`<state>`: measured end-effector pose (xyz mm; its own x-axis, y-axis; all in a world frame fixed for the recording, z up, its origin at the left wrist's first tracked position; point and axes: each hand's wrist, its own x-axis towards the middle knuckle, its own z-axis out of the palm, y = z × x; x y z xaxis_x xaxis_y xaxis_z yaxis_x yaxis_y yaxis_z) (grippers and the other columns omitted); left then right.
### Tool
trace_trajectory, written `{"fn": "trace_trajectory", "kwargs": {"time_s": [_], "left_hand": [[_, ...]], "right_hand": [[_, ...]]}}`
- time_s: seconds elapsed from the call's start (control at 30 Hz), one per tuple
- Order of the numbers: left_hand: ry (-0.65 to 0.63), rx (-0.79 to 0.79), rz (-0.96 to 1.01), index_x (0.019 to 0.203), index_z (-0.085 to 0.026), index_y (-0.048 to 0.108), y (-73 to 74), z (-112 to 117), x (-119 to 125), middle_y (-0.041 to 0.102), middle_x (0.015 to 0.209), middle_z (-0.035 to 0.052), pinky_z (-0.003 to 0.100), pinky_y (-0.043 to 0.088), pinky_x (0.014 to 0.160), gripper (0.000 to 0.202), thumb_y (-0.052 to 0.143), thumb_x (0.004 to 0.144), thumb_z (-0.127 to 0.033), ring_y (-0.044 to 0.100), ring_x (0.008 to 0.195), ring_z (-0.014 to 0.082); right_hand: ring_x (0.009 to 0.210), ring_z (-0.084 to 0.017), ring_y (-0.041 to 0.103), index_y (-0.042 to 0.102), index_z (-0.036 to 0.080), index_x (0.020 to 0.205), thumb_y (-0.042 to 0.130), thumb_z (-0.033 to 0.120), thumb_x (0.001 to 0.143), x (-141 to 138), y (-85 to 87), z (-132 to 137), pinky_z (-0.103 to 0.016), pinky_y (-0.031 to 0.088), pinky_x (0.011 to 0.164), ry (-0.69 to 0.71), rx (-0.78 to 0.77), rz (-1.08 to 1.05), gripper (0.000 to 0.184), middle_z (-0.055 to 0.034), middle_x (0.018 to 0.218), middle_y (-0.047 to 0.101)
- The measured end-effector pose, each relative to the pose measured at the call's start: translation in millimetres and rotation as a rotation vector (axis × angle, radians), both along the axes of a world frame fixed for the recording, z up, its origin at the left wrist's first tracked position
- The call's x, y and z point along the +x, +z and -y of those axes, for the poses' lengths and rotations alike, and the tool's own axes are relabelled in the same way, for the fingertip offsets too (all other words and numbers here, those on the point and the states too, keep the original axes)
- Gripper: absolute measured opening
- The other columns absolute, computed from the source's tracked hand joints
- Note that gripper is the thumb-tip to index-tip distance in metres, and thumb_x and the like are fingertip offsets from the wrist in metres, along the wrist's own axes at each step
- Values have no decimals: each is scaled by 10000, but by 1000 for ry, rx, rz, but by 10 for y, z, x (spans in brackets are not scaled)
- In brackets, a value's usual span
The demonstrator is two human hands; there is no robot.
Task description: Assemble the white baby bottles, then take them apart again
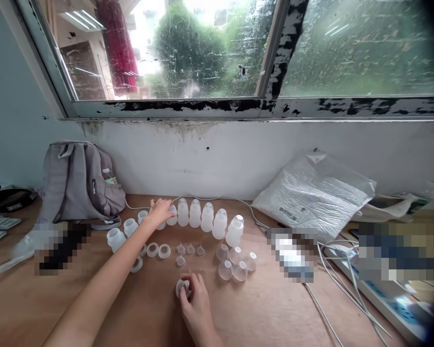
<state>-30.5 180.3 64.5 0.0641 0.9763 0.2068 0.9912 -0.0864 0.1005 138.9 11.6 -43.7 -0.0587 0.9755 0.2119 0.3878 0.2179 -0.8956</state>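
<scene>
My left hand (160, 211) stretches to the back row of white baby bottles, fingers apart, over an open-necked bottle (161, 225) and against the one beside it (171, 217). Whether it bears any weight is hidden. Nearer me, my right hand (196, 301) pinches a white bottle collar (181, 288), apparently with a clear teat in it, just at the table. More collar rings (164, 251) lie by my left forearm, which hides some. Several clear teats (190, 249) stand in the middle, with clear dome caps (239, 271) to their right.
Several capped bottles (207, 217) stand in an arc by the wall; uncapped ones (115, 238) stand left. A grey backpack (75, 188) is at the left, a silvery bag (311, 193) at the right. Cables and a power strip (386, 296) lie on the right.
</scene>
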Motion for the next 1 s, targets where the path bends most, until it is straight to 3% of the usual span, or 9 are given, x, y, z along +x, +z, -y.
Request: {"fn": "trace_trajectory", "kwargs": {"time_s": [0.17, 0.33, 0.4, 0.47, 0.57, 0.67, 0.77, 0.87, 1.0], "left_hand": [[-15, -24, -26, 923, -218, 571, -90, -99, -29, 641, 947, 84, 515, 239, 903, 255, 589, 681, -297, 505, 986, 285], [-12, -7, -40, 1015, -220, 537, -12, -76, -26, 601, 1048, 107, 531, 209, 927, 348, 589, 682, -307, 467, 1044, 299], [-11, 75, -10, 1104, -211, 488, 30, 18, -8, 545, 1140, 124, 519, 212, 941, 415, 561, 709, -311, 420, 1101, 300], [-49, 253, 131, 1119, -212, 483, 10, 206, 25, 541, 1142, 109, 453, 255, 953, 367, 497, 760, -287, 434, 1093, 267], [-164, 343, 500, 1030, -221, 528, -207, 653, 106, 609, 966, 51, 337, 385, 882, 255, 423, 810, -296, 534, 951, 194], [-227, 125, 730, 955, -241, 566, -573, 1157, 198, 619, 920, 40, 313, 464, 772, 218, 445, 797, -329, 569, 868, 192], [-282, -49, 815, 1037, -279, 548, -868, 1504, 237, 593, 1035, 56, 358, 463, 813, 311, 525, 742, -374, 543, 957, 229], [-287, -137, 853, 1098, -283, 512, -989, 1620, 217, 572, 1083, 65, 377, 453, 840, 404, 573, 708, -371, 538, 975, 234], [-386, -148, 810, 1089, -279, 523, -1017, 1609, 209, 573, 1080, 60, 392, 422, 880, 417, 605, 682, -319, 521, 1000, 233]], "right_hand": [[651, -158, 580, 558, 223, 847, 498, 182, 712, 14, -40, 23, -234, 429, 578, 14, 14, 38, 154, -31, 815, 543], [614, -165, 585, 551, 235, 852, 509, 204, 712, 20, -147, 9, -242, 441, 545, -18, 64, 60, 150, -40, 827, 547], [605, -163, 584, 549, 232, 825, 521, 217, 712, 20, -208, -18, -233, 440, 537, 3, 85, 45, 118, -36, 791, 563], [568, -154, 566, 540, 223, 794, 537, 245, 718, 17, -261, -51, -223, 432, 524, 15, 92, 3, 79, -20, 709, 572], [508, -141, 520, 518, 207, 748, 536, 311, 738, 18, -289, -90, -220, 408, 498, -44, 54, -81, 106, -4, 613, 562], [507, -134, 506, 512, 193, 714, 497, 361, 771, 55, -227, -110, -217, 395, 484, -39, -4, -155, 178, -11, 606, 566], [515, -129, 500, 541, 186, 695, 481, 403, 782, 116, -121, -108, -206, 383, 456, 6, -51, -223, 242, -11, 591, 566], [520, -125, 492, 566, 181, 683, 493, 436, 767, 143, -53, -86, -202, 373, 452, 24, -66, -273, 278, -8, 587, 560], [530, -123, 489, 571, 182, 693, 520, 426, 746, 102, -63, -51, -204, 370, 464, 76, -58, -273, 255, -2, 594, 557]]}}
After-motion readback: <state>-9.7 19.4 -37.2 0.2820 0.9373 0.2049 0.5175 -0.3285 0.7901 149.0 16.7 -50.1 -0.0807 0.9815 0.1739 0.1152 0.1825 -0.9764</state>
